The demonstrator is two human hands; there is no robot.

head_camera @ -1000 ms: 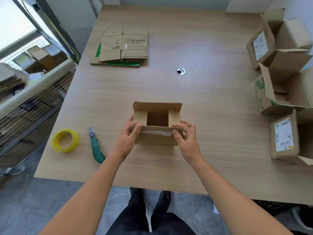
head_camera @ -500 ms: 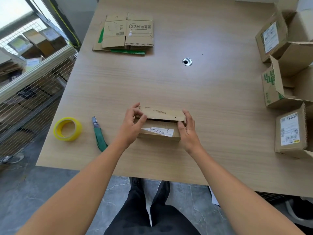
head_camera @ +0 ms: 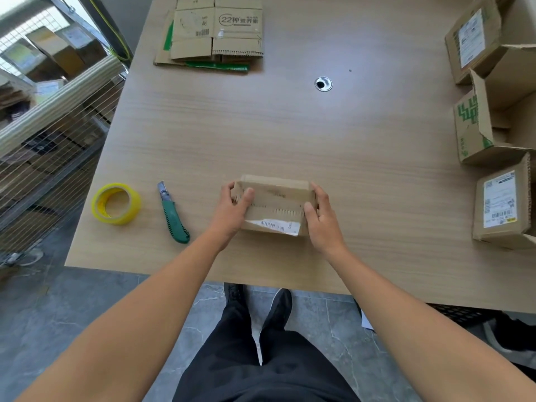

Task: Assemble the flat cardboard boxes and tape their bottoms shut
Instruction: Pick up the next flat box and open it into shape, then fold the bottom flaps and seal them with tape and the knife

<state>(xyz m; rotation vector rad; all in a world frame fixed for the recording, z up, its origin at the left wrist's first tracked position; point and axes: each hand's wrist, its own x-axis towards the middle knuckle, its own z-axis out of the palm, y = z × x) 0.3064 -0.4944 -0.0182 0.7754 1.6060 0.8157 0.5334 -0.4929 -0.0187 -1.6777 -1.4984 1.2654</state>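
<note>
Cardboard box point(head_camera: 275, 198) gripped at both ends, flaps folded shut.
Left hand point(head_camera: 232, 211) curled round the left end, thumb pressed on the top flap; right hand point(head_camera: 323, 224) clamped the right end (its fingers partly hidden). Box sat on the table point(head_camera: 362, 169) near the front edge; yellow tape roll point(head_camera: 116, 203) and green knife point(head_camera: 174, 219) lay apart to its left.

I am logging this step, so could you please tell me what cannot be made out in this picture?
Head view:
- Both ends of the small box: covered by the left hand and right hand gripping it.
- Print on its white label: too small, blurred.
- Flat cardboard stack: far side cut off by the top edge.
- Assembled boxes on the right: cut off by the right edge.
</note>
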